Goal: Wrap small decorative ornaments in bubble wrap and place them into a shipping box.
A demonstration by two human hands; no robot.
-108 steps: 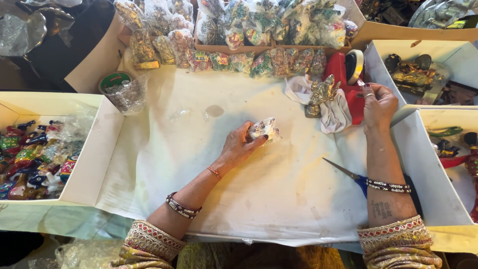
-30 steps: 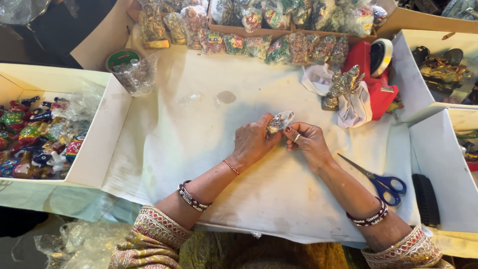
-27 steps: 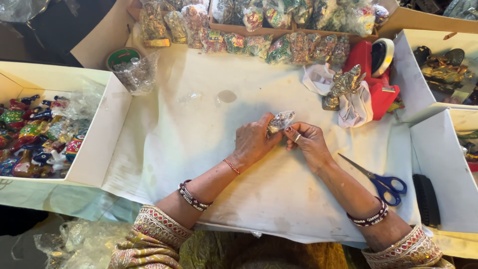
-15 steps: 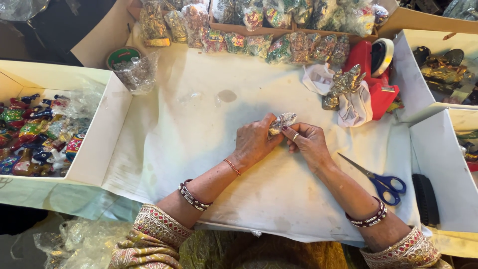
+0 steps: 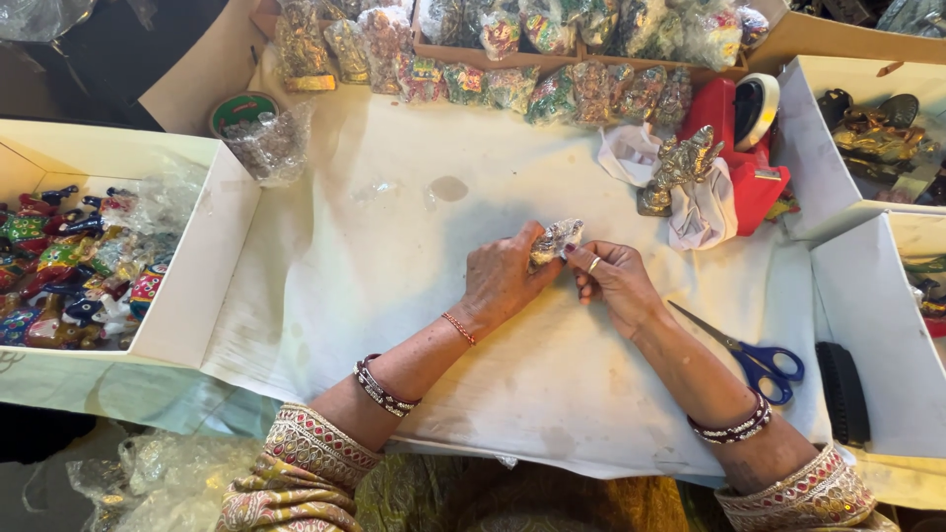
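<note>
Far left there's an open white cardboard box (image 5: 192, 296) stuffed with small colourful painted figurines (image 5: 69, 271), some in clear wrap. Just past its top corner sits a round green-rimmed tub (image 5: 241, 113) with crinkly clear plastic spilling out.

Middle of the white cloth-covered counter (image 5: 394, 296): the left hand (image 5: 503, 281) is clamped around a small silvery figurine in clear plastic wrap (image 5: 555, 239), fingers and thumb pinching it just above the cloth. The right hand (image 5: 616, 286) is right against it, fingertips closed on the wrap's right edge, a ring on one finger. So both hands are together on the same little thing.

Along the back edge runs a row of wrapped glittery figurines (image 5: 552, 94). Right of the hands lie blue-handled scissors (image 5: 754, 355), blades apart. Behind them, a gold-coloured metal idol (image 5: 680, 167) stands on white cloth, touching a red tape dispenser (image 5: 749, 148).
</note>
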